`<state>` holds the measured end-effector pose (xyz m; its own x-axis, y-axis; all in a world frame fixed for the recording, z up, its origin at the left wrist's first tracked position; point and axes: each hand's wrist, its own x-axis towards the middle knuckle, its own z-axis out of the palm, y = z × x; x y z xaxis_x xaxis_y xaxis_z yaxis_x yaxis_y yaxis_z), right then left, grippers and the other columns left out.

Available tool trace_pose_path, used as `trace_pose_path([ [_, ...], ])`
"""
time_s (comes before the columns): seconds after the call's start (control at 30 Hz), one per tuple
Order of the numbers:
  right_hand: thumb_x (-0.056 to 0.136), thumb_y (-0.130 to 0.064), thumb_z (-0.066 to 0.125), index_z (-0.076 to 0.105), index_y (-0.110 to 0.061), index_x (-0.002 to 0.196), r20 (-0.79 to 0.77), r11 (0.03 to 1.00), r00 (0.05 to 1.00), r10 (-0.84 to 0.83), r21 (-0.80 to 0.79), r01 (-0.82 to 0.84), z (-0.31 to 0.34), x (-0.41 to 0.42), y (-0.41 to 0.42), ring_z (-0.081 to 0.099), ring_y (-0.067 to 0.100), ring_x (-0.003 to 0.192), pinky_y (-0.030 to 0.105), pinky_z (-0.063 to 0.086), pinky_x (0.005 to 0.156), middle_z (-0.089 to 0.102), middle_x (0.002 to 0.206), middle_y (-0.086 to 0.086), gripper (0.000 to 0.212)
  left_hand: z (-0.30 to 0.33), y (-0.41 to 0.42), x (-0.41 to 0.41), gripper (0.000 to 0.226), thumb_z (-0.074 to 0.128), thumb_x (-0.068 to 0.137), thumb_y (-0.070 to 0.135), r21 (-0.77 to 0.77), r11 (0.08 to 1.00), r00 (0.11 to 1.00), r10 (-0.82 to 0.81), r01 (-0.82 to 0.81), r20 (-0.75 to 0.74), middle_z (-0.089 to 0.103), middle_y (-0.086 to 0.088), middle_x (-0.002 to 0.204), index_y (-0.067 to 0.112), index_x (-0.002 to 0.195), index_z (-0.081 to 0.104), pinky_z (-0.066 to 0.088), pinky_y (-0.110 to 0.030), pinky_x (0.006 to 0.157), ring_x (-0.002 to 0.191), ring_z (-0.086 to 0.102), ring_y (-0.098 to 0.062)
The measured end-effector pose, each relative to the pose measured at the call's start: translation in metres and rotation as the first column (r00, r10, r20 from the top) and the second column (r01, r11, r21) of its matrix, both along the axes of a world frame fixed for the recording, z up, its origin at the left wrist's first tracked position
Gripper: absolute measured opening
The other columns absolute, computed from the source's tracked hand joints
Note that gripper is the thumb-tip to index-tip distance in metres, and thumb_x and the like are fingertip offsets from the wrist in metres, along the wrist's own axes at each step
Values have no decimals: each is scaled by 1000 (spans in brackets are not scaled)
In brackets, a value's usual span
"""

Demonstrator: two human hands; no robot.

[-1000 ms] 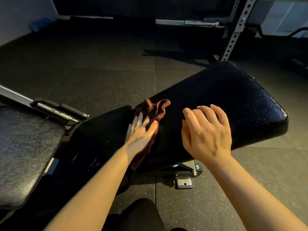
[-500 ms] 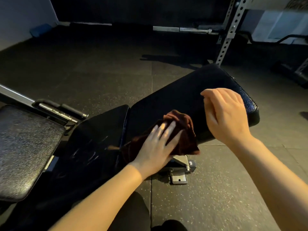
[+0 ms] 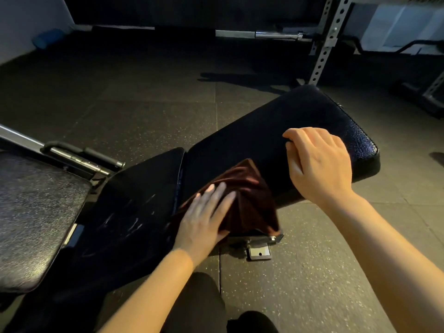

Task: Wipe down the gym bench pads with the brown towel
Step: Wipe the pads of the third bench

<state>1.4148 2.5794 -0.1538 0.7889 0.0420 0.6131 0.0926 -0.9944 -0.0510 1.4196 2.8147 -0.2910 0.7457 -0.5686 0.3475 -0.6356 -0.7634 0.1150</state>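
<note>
Right now I have my left hand [image 3: 204, 217] pressed flat on the brown towel [image 3: 247, 200], fingers straight and spread, palm down. The towel is bunched under them at the near edge of the long back pad [image 3: 271, 135] of the bench, just beside the seam where that pad meets the seat pad [image 3: 134, 200], and its lower folds hang over the pad's near side toward the floor.

My right hand [image 3: 319, 164] is further along the same back pad, toward its far rounded end. Its fingers are curled loosely with nothing in them; the knuckles face up and the fingertips [image 3: 288, 135] point down at the pad. Whether they actually touch the pad I cannot tell.

The seat pad to the left of the seam shows faint pale streaks on its dark surface. A second, separate pad [image 3: 33, 212] with a grainy sheen sits at the left edge, with a metal handle [image 3: 81, 157] behind it. Under the towel a metal foot plate [image 3: 259, 252] of the bench frame rests on the speckled rubber floor [image 3: 312, 272]. Beyond the bench stands a perforated rack upright [image 3: 324, 44] with a barbell [image 3: 276, 34] low beside it.
</note>
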Motion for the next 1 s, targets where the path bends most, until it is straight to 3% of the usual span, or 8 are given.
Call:
trace_pose_path([
  [0.13,99,-28,32,61,-10,112,-12,991,995,-95,-93,94,-4,2,9,62,34,93,40,46,75,68,101,10,36,-25,46,-9,155,100,39,36,127,961,930,271,-246,-248,51,-20,144,11,159,5,45,-44,95,122,60,-37],
  [0.3,99,-27,33,62,-9,107,-10,984,993,-115,-140,113,-4,2,13,63,34,87,39,46,72,67,95,11,36,-14,23,-7,131,99,34,45,235,937,927,310,-260,-210,57,-25,134,-1,139,37,45,-49,93,115,64,-40],
  [0.37,98,-27,33,63,-10,105,2,982,993,-122,-148,121,-5,4,14,63,33,87,39,46,70,68,94,10,35,3,5,-2,130,94,50,48,193,955,950,261,-227,-174,49,-26,144,1,149,25,36,-48,104,128,53,-41],
  [0.47,97,-25,36,63,-10,102,48,983,991,-128,-123,133,-6,7,14,63,33,86,38,44,69,68,92,9,32,35,-29,4,103,53,96,52,199,977,964,124,-77,-235,-21,-6,160,18,143,-32,-5,-43,120,153,-6,-31],
  [0.6,96,-25,40,66,-13,103,134,991,986,-102,-72,112,-8,9,11,63,31,91,38,42,75,70,96,6,29,69,-66,26,86,39,100,57,107,984,941,-103,145,-323,-25,1,163,28,148,-26,-10,-45,122,151,-20,-21],
  [0.7,96,-22,41,67,-13,102,202,998,978,-55,-4,57,-10,8,10,63,29,92,38,39,78,70,95,4,28,66,-55,47,69,39,100,55,-191,951,855,-303,243,-421,-12,19,162,41,148,-8,-16,-29,120,147,-20,2],
  [0.8,94,-18,44,68,-11,98,283,1000,959,-21,21,16,-14,8,9,63,28,90,37,40,77,70,92,4,25,63,-43,71,59,30,101,51,-313,950,796,-201,15,-572,-8,27,154,41,150,-2,-13,-21,118,145,-16,5],
  [1.0,94,-18,46,70,-12,94,345,998,938,-42,-38,58,-21,14,7,65,26,88,34,39,75,71,89,3,24,77,-54,130,60,24,109,43,-11,818,497,339,-575,-799,0,2,168,16,159,7,2,-39,123,154,1,-22],
])
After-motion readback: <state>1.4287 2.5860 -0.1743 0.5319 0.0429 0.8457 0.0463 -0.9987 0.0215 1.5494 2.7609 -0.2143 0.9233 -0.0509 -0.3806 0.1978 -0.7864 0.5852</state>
